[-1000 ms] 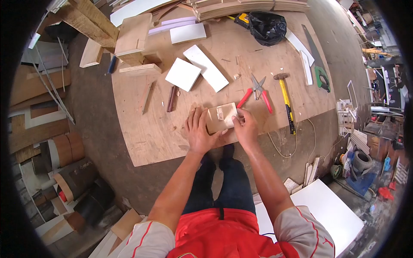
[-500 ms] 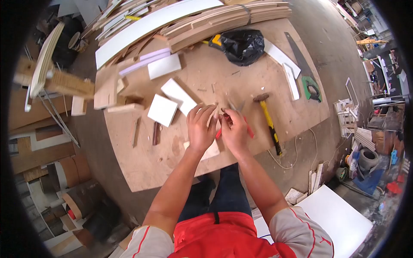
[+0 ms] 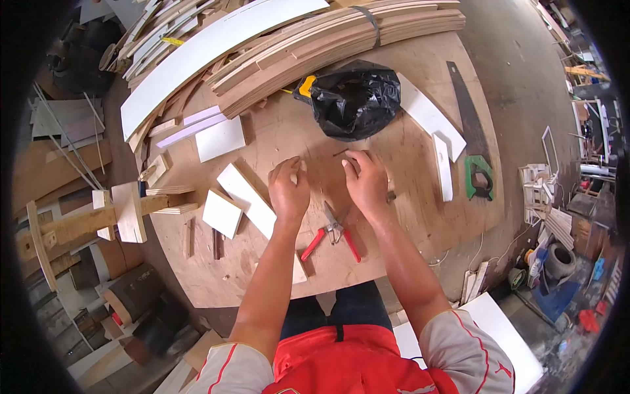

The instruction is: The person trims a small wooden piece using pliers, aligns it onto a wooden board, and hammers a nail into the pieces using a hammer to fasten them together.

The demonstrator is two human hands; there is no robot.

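My left hand (image 3: pixel 289 192) hovers over the middle of the plywood tabletop (image 3: pixel 420 230), its fingers curled together; whatever they pinch is too small to make out. To its right, my right hand (image 3: pixel 367 184) reaches forward, thumb and forefinger apart. Its fingertips are beside a thin dark nail-like piece (image 3: pixel 339 152); contact is unclear. Between my forearms lie red-handled pincers or snips (image 3: pixel 333 231), jaws pointing away from me. A hammer's head (image 3: pixel 392 196) peeks out by my right wrist, its handle hidden under the arm. White-faced boards (image 3: pixel 248 197) and a square white block (image 3: pixel 222 213) lie left of my left hand.
A black plastic bag (image 3: pixel 357 102) sits ahead of my hands, beside a yellow-and-black tape measure (image 3: pixel 306 87). Strapped wooden strips (image 3: pixel 315 56) fill the far edge. At right lie a green-handled saw (image 3: pixel 478 177) and white strips (image 3: pixel 430 108). A timber piece (image 3: pixel 79 223) juts out at left.
My hands have moved apart and forward from where they met above the pincers. The pincers now show fully, while the hammer's handle has become covered. The camera view has shifted too.
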